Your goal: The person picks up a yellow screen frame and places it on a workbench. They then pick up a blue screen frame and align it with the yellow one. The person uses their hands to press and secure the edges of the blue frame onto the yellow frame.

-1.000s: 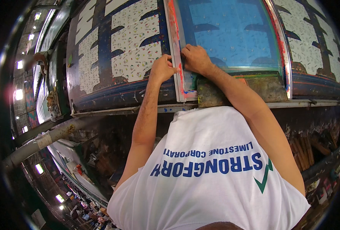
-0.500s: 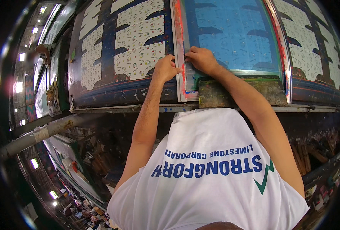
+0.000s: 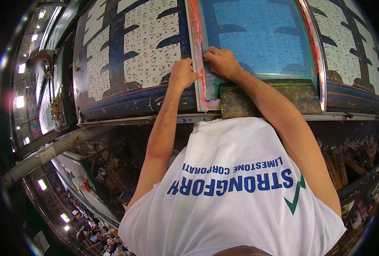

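Note:
A screen-printing frame (image 3: pixel 201 91) with pale rails smeared pink-red lies on the long printing table. Its blue mesh (image 3: pixel 258 47) covers part of the patterned pieces below. My left hand (image 3: pixel 183 73) is closed on the outer side of the left rail, with the thumb over the rail. Just inside that rail, my right hand (image 3: pixel 222 62) is closed with its fingertips pinched together. What those fingertips hold, if anything, is too small to make out. A paint-stained board (image 3: pixel 268 100) sits across the near end of the frame, under my right forearm.
White printed pieces (image 3: pixel 151 47) lie on the dark table left of the frame, and more printed pieces (image 3: pixel 341 57) lie on the right. A metal rail (image 3: pixel 155 120) runs along the table's near edge. Beyond the left end is a thick pipe (image 3: pixel 48 153).
The whole view has shifted slightly. Both hands stay at the left rail, and the right fingers still look pinched. The frame stays in place on the table.

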`<state>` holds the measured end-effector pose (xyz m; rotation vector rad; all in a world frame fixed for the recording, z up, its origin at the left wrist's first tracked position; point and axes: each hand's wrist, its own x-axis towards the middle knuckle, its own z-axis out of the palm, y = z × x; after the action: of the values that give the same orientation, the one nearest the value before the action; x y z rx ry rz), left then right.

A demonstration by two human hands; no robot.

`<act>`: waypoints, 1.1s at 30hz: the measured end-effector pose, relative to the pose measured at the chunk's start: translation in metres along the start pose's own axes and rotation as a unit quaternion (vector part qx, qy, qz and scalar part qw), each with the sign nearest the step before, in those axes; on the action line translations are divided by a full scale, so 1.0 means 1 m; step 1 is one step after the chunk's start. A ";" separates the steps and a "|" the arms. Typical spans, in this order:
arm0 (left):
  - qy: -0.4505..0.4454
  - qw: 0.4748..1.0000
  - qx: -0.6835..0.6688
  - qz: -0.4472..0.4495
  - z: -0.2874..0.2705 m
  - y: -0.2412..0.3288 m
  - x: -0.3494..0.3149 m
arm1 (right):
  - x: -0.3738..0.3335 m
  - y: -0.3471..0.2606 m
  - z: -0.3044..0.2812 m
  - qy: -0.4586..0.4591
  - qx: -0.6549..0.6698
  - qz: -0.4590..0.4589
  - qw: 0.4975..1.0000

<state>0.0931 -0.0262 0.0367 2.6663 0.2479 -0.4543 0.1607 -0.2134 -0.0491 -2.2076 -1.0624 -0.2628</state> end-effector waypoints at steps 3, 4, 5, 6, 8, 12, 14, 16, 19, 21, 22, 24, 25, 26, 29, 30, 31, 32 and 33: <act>0.000 1.000 0.011 -0.001 0.001 0.000 0.001 | 0.003 -0.001 0.000 0.006 0.001 0.010 1.000; -0.002 1.000 0.017 0.000 0.001 0.000 0.001 | 0.004 -0.001 0.000 0.002 0.000 0.020 1.000; -0.003 1.000 0.027 0.001 0.001 0.000 0.001 | 0.005 -0.001 0.000 -0.005 -0.003 0.031 1.000; 0.000 1.000 0.024 0.003 0.001 0.001 0.000 | 0.006 -0.002 0.000 0.005 -0.003 0.033 0.999; 0.007 1.000 0.029 0.009 0.000 0.001 0.000 | 0.008 -0.004 0.001 0.024 -0.006 0.040 0.999; -0.004 1.000 0.003 -0.002 -0.002 -0.001 0.000 | 0.008 -0.006 0.000 0.019 0.014 0.061 0.998; -0.003 0.999 -0.032 0.000 -0.003 -0.004 -0.001 | 0.006 -0.006 -0.003 0.013 0.042 0.072 0.996; -0.006 0.999 -0.049 0.001 -0.003 -0.007 -0.002 | 0.004 -0.004 -0.007 0.001 0.065 0.060 0.996; -0.016 0.997 -0.069 -0.004 -0.003 -0.011 -0.001 | -0.001 -0.003 -0.013 -0.032 0.076 0.031 0.996; -0.021 0.997 -0.074 -0.008 -0.002 -0.012 0.001 | -0.004 -0.004 -0.017 -0.055 0.064 0.014 0.996; -0.023 0.997 -0.072 -0.011 -0.001 -0.013 0.002 | -0.005 -0.005 -0.017 -0.065 0.052 0.007 0.997; -0.025 0.997 -0.076 -0.015 0.000 -0.015 0.003 | -0.005 -0.009 -0.018 -0.076 0.032 0.006 0.997; -0.025 0.996 -0.082 -0.015 0.001 -0.016 0.004 | -0.004 -0.011 -0.017 -0.077 0.023 0.011 0.997; -0.026 0.996 -0.088 -0.014 0.002 -0.017 0.006 | -0.002 -0.013 -0.016 -0.085 0.010 0.021 0.996; -0.037 0.993 -0.107 -0.018 0.002 -0.018 0.008 | 0.001 -0.015 -0.015 -0.082 0.011 0.049 0.995; -0.039 0.993 -0.107 -0.022 0.002 -0.018 0.008 | 0.002 -0.015 -0.014 -0.085 0.006 0.045 0.995; -0.041 0.993 -0.107 -0.025 0.001 -0.017 0.008 | 0.002 -0.014 -0.014 -0.092 -0.001 0.044 0.995; -0.046 0.993 -0.108 -0.032 0.000 -0.015 0.007 | 0.003 -0.013 -0.014 -0.101 -0.009 0.044 0.994; -0.037 0.996 -0.078 -0.018 -0.001 -0.013 0.007 | 0.003 -0.012 -0.014 -0.095 -0.009 0.030 0.995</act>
<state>0.0967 -0.0132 0.0304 2.4909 0.2955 -0.5228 0.1552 -0.2152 -0.0319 -2.3127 -1.0959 -0.0359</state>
